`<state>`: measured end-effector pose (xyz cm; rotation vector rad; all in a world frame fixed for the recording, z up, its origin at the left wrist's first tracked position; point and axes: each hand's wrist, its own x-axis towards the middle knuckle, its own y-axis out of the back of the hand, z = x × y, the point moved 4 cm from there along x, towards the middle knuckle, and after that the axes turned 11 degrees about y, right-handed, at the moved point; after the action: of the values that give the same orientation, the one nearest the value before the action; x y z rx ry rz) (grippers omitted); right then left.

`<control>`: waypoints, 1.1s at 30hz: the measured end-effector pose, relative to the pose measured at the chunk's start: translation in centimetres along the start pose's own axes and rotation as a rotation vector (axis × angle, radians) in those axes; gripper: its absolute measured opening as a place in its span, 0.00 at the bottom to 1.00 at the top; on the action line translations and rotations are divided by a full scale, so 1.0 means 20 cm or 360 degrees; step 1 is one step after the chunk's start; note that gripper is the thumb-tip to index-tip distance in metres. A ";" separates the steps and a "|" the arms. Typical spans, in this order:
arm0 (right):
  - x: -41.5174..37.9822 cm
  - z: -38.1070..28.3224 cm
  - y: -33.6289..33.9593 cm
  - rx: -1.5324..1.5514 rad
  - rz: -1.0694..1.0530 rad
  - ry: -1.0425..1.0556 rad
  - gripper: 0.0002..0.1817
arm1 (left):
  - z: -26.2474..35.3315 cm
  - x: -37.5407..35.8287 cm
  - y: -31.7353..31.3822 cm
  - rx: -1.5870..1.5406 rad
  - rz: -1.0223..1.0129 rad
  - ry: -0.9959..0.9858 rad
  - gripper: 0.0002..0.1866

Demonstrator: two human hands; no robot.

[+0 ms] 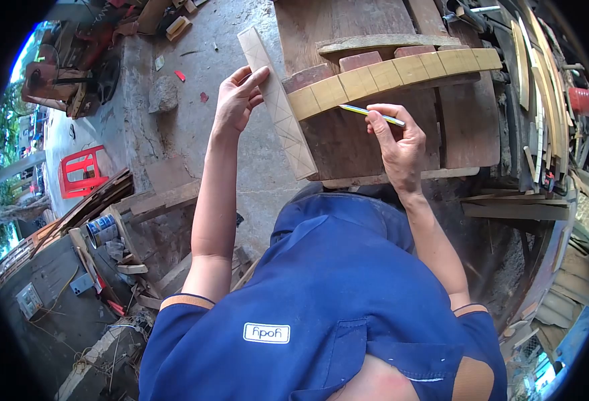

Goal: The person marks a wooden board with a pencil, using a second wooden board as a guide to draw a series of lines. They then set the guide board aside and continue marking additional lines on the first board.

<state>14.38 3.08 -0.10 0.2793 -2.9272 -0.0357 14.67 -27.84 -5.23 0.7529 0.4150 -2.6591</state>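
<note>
My left hand (241,97) grips a flat wooden strip (278,107) near its upper part, thumb on top. Pencilled zigzag lines run along that strip, which stands across the left end of a curved wooden piece (395,73). Evenly spaced cross lines mark the curved piece, and reddish wood blocks (360,61) lie along its far side. In my right hand (399,137) is a pencil (372,115), pinched between thumb and fingers, its tip pointing left by the curved piece's lower edge. Beneath them is a brown wooden bench top (375,144).
Long wood strips (542,87) are stacked at the right. A red plastic stool (82,172) lies on the floor at the left, near piled boards (84,207) and a paint can (102,230). Behind my left hand a stone block (163,95) rests on the concrete floor.
</note>
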 end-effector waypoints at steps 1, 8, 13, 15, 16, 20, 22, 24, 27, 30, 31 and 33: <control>0.00 0.00 -0.02 -0.0013 -0.0009 0.0003 0.07 | 0.00 0.00 0.00 0.0004 -0.0004 0.0004 0.25; 0.10 -0.08 -0.20 -0.0157 -0.0224 0.0382 0.06 | 0.04 -0.04 -0.03 0.0186 0.0065 -0.0087 0.25; 0.15 -0.08 -0.31 -0.0221 -0.0368 0.0498 0.07 | 0.03 -0.05 -0.04 0.0185 0.0102 -0.0123 0.26; 0.16 -0.08 -0.34 -0.0231 -0.0393 0.0516 0.07 | 0.03 -0.05 -0.04 0.0199 0.0125 -0.0141 0.25; 0.17 -0.08 -0.35 -0.0255 -0.0406 0.0521 0.07 | 0.03 -0.05 -0.03 0.0199 0.0126 -0.0143 0.25; 0.18 -0.06 -0.38 -0.0304 -0.0425 0.0540 0.07 | 0.04 -0.06 -0.04 0.0207 0.0093 -0.0142 0.25; 0.18 -0.06 -0.38 -0.0291 -0.0429 0.0560 0.07 | 0.04 -0.06 -0.04 0.0212 0.0093 -0.0145 0.25; 0.18 -0.07 -0.37 -0.0278 -0.0432 0.0582 0.07 | 0.04 -0.06 -0.05 0.0221 0.0104 -0.0136 0.24; 0.16 -0.10 -0.34 -0.0336 -0.0513 0.0622 0.07 | 0.04 -0.06 -0.04 0.0216 0.0093 -0.0135 0.24; 0.16 -0.09 -0.34 -0.0312 -0.0560 0.0598 0.07 | 0.04 -0.05 -0.04 0.0242 0.0107 -0.0165 0.24; 0.18 -0.08 -0.35 -0.0316 -0.0519 0.0635 0.06 | 0.04 -0.05 -0.04 0.0246 0.0104 -0.0167 0.24; 0.19 -0.07 -0.37 -0.0318 -0.0469 0.0676 0.06 | 0.04 -0.05 -0.04 0.0235 0.0096 -0.0168 0.24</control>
<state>12.31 -4.84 1.64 0.6006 -2.4192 -0.2751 14.72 -27.19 -3.88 0.6524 0.1670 -2.6795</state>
